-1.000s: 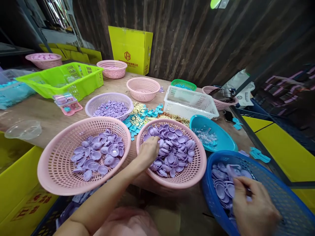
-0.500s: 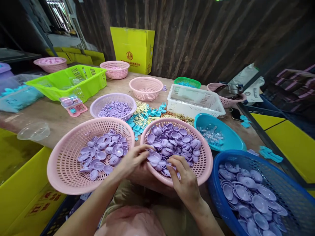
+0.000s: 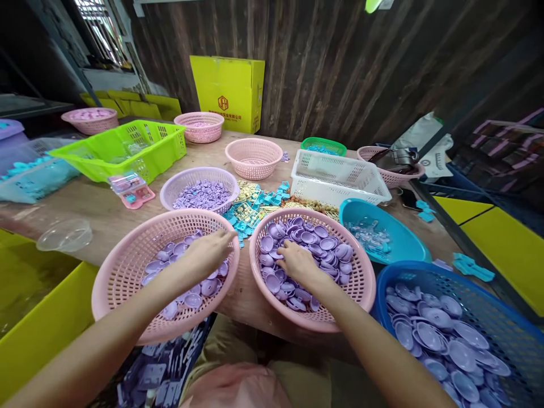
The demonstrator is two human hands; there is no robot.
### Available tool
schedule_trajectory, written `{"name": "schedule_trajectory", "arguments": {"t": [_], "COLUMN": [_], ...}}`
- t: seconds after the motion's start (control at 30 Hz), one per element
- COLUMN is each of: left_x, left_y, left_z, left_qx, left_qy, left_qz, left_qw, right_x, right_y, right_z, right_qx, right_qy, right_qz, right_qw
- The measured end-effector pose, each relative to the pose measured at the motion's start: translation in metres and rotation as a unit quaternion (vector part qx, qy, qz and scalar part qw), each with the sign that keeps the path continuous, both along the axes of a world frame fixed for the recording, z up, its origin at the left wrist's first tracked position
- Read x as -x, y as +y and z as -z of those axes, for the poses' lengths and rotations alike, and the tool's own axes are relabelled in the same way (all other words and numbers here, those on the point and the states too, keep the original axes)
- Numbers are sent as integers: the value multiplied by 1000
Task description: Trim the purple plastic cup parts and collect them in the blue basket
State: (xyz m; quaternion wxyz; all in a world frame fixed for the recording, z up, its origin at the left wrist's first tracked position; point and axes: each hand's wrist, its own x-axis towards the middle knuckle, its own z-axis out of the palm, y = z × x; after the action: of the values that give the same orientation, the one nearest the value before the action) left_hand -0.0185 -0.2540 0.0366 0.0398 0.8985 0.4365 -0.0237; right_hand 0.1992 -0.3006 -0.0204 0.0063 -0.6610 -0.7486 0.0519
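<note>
My left hand [image 3: 217, 248] is over the right side of the left pink basket [image 3: 121, 243], its fingers drawn together near the rim. What it holds, if anything, is hidden. Below it lie shallow purple oval plastic pieces [image 3: 193, 300]. My right hand [image 3: 296, 262] reaches into the right pink basket [image 3: 361, 289], heaped with more such purple pieces [image 3: 308, 237]. Its thumb and fingers are curled around a purple oval piece [image 3: 275, 253] at the fingertips, partly hidden by the fingers.
A blue basket [image 3: 393, 277] of larger purple pieces stands at right, near a turquoise basin [image 3: 408, 241] of clear parts. Behind are a lilac basket [image 3: 168, 190] of small purple bits, a white crate [image 3: 335, 190] and a green crate [image 3: 123, 161]. Loose turquoise parts [image 3: 272, 197] lie between.
My left hand has left the right basket and moved left over the left basket. My right hand has shifted up and slightly left, deeper into the heap. The view has moved slightly.
</note>
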Motion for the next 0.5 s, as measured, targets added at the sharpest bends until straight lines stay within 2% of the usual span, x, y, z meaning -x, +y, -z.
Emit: {"name": "schedule_trajectory", "arguments": {"t": [0.07, 0.13, 0.23, 0.37, 0.43, 0.5], "left_x": [-26, -51, -84, -105, -108, -109], "left_y": [11, 25, 45, 60, 64, 66], "left_z": [1, 10, 30, 49, 51, 48], "left_qx": [16, 11, -5, -17, -11, 19], "left_qy": [9, 19, 34, 59, 54, 24], "left_qz": [103, 182, 248, 297, 293, 266], "left_qw": [995, 983, 968, 953, 955, 964], "right_x": [2, 2, -3, -18, -26, -33], "right_y": [5, 7, 5, 0, -3, -6], "right_z": [5, 8, 8, 7, 5, 3], "right_qx": [3, 1, -10, -59, -90, -91], "right_qy": [-5, 4, 46, 166, 236, 326], "right_qz": [-12, -7, 22, 52, 72, 110], "right_qw": [1000, 1000, 999, 983, 965, 934]}}
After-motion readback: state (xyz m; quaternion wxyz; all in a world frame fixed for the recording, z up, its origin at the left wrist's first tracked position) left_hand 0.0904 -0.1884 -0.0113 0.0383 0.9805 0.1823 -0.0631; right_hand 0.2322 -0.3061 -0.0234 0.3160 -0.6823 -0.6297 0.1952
